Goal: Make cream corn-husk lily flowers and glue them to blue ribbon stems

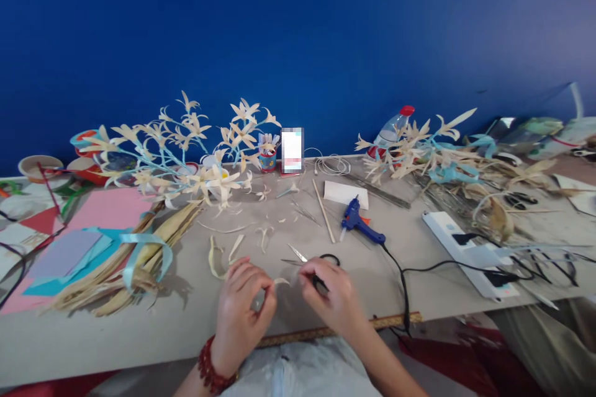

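Low over the table's front part, my left hand (244, 307), with a dark red bead bracelet at the wrist, has thumb and fingers curled together in a pinch. A small pale curved strip (282, 281) shows just beyond its fingertips; whether it is held I cannot tell. My right hand (331, 298) is closed in a similar pinch, and anything in it is hidden or too small to name. Scissors (298, 253) lie right behind the right hand, which partly covers their black handles. Pale dried husk pieces (236, 248) lie beyond the left hand.
A blue glue gun (361, 223) with its black cord lies right of centre, near a power strip (459, 254). Bundled dried husks (135, 254) and coloured paper (69, 260) lie left. Husk flowers (186, 136) stand at the back beside a phone (292, 149). Thin wires (382, 191) lie farther right.
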The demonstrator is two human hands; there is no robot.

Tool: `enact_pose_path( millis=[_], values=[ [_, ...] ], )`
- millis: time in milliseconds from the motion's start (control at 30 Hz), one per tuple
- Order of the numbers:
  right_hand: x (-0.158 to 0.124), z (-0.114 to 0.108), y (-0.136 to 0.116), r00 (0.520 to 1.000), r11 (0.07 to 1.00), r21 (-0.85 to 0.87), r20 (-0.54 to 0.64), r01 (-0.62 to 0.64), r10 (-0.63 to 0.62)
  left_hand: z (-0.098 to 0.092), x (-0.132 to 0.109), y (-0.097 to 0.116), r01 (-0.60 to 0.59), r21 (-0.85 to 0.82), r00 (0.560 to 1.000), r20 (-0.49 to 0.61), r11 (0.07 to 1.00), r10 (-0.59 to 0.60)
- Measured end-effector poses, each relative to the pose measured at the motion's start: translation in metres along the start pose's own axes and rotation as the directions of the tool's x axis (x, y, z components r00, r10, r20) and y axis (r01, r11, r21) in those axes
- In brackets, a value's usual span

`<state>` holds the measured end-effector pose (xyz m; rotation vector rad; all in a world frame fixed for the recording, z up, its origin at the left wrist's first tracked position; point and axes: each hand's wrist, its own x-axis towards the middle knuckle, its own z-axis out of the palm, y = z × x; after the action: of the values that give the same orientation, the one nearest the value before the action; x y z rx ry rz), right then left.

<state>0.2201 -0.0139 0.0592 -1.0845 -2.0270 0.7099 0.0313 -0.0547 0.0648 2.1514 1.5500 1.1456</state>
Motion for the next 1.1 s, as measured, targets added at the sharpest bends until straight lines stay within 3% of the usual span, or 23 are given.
enact_pose_path(
  millis=[133, 300, 467, 600, 667, 833, 1000, 1100],
  values=[
    [0.004, 0.007, -0.010, 0.992, 1.000, 0.020, 0.126, 0.021, -0.024, 0.003, 0.005, 0.003, 0.007, -0.010, 0.998, 0.068, 1.000, -0.007],
    [0.006, 0.011, -0.004, 0.998, 0.999, -0.008, 0.051, 0.039, -0.039, 0.003, 0.005, 0.004, 0.018, -0.021, 0.998, 0.057, 1.000, -0.016],
    [0.009, -0.002, 0.005, 0.997, 0.999, -0.036, -0.075, -0.032, 0.029, 0.003, 0.003, -0.002, 0.069, -0.036, 0.996, -0.048, 0.997, -0.070],
    [0.013, 0.002, -0.007, 0.997, 0.997, 0.071, 0.080, -0.021, 0.016, 0.005, 0.006, -0.004, 0.066, -0.047, 0.995, -0.077, 0.997, -0.070],
    [0.015, 0.010, -0.014, 0.995, 0.996, 0.079, 0.101, -0.032, 0.023, 0.006, 0.008, -0.001, 0.054, -0.057, 0.996, -0.068, 0.997, -0.058],
    [0.014, 0.020, -0.010, 1.000, 0.998, 0.067, 0.030, -0.005, 0.003, 0.004, 0.010, 0.004, 0.044, -0.051, 0.996, -0.075, 0.998, -0.048],
    [0.012, 0.004, 0.005, 0.994, 1.000, -0.005, -0.108, 0.014, -0.015, 0.004, 0.009, 0.001, 0.059, -0.033, 0.992, -0.113, 0.998, -0.063],
    [0.014, -0.001, -0.002, 0.998, 1.000, 0.014, -0.064, 0.013, -0.013, 0.005, 0.010, 0.001, 0.059, -0.030, 0.994, -0.091, 0.998, -0.062]
  ],
)
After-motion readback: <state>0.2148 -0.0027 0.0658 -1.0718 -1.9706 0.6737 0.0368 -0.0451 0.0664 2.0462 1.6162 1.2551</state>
